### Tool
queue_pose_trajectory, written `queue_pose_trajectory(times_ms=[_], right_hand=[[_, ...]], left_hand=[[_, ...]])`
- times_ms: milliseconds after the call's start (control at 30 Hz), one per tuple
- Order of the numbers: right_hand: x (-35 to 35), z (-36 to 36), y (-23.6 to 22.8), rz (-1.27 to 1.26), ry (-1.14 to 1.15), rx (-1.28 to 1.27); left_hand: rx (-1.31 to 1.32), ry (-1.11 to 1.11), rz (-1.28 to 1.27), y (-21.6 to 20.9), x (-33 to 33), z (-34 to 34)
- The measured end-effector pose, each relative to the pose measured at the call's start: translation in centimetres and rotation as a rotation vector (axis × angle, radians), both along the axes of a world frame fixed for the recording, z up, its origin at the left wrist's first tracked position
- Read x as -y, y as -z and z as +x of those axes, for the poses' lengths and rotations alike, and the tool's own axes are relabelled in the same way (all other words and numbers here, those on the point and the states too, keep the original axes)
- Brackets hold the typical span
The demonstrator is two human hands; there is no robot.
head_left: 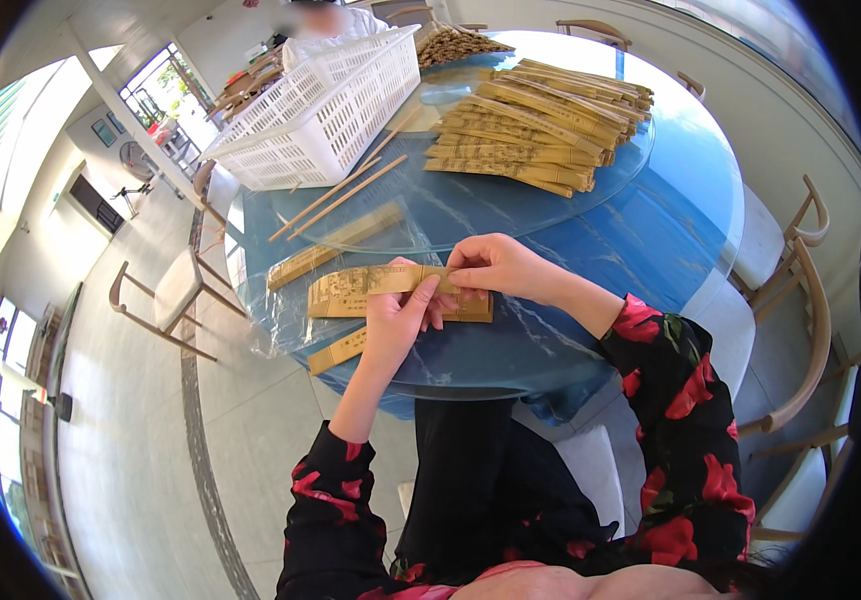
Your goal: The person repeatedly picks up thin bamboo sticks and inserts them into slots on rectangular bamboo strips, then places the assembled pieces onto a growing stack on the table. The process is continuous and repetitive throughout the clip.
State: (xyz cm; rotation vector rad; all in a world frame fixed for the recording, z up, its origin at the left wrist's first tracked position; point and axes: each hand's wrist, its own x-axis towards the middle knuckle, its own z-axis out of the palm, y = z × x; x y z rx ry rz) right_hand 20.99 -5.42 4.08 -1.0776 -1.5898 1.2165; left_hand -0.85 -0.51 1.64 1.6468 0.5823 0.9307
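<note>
A brown printed paper chopstick sleeve [375, 281] lies level across my hands, close to the near edge of the table. My left hand [398, 322] is closed on it, thumb on top and fingers beneath. With thumb and forefinger, my right hand [495, 267] pinches the sleeve's right end; its other fingers are curled. Just under the hands rests a stack of similar sleeves [477, 309], partly covered by them. Another sleeve [337, 351] pokes out to the left of my left wrist. Whether a chopstick is inside the held sleeve cannot be seen.
Two loose wooden chopsticks [348, 196] lie beyond a long brown bundle [335, 247] and clear plastic film [262, 322]. A white slatted basket [280, 160] stands far left. Piled sleeves [540, 125] cover the glass turntable [605, 190]. A person [335, 30] sits across the table.
</note>
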Motion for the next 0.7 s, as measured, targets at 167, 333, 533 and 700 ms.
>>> queue_pose_trajectory(times_ms=[167, 333, 533, 700], right_hand=[[0.0, -0.1, -0.1, -0.030, 0.191, -0.083], [-0.2, 0.7, -0.2, -0.021, 0.331, 0.051], [0.4, -0.2, -0.5, 0.076, 0.173, 0.146], [0.7, -0.1, -0.8, 0.111, 0.123, 0.239]], left_hand=[[-0.108, 0.102, -0.026, -1.0, 0.7, 0.2], [-0.230, -0.010, 0.553, -1.4, 2.1, 1.0], [-0.222, -0.296, 1.112, -2.1, 2.0, 1.6], [-0.329, -0.308, 1.096, -1.1, 1.6, 1.6]])
